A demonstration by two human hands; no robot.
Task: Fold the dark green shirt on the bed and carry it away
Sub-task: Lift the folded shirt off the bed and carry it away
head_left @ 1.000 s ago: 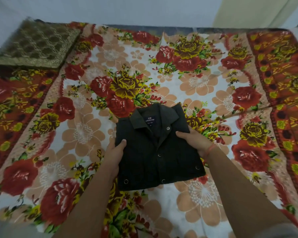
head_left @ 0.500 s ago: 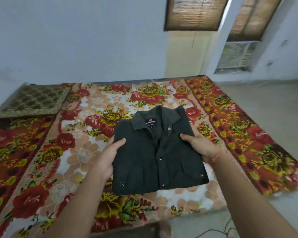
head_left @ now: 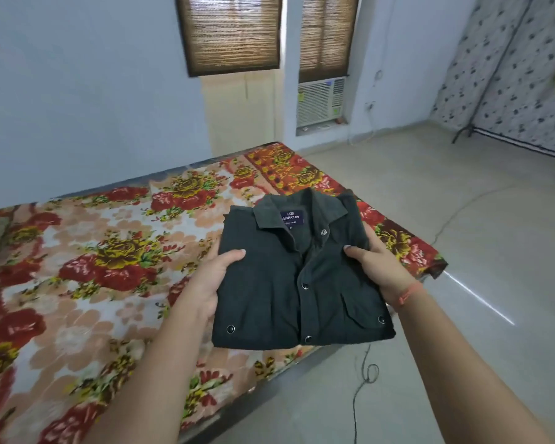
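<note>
The view has swung up and to the right, so more of the room and floor shows now. The shirt (head_left: pixel 302 274) has come up off the bed (head_left: pixel 87 283) and is held in the air over its near right corner. The folding looks done; carrying it away comes next. The bed cover is soft, with big red and yellow flowers. The shirt is dark green cloth, a neat flat square with round shiny snaps. The left hand (head_left: pixel 215 280) and right hand (head_left: pixel 378 270) pinch its two sides, thumbs on top.
</note>
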